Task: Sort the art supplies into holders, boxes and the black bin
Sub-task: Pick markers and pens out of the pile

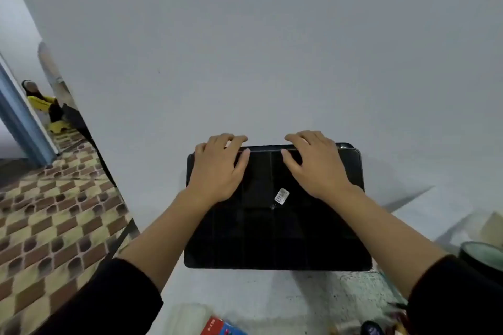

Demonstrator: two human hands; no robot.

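The black bin [272, 236] sits in the middle of the white table [245, 76], a barcode sticker [282, 195] on its dark gridded surface. My left hand [217, 168] grips the bin's far edge on the left, fingers curled over the rim and thumb on the near face. My right hand [315, 166] holds the same far edge further right in the same way. I cannot tell whether the bin is upright or upside down.
At the near edge lie a red and blue box [223, 328], a clear plastic item [187, 315] and a dark object [371, 329]. A dark-rimmed cup [481, 253] and a cardboard piece [492, 228] stand at the right. Patterned floor tiles [54, 212] lie left of the table.
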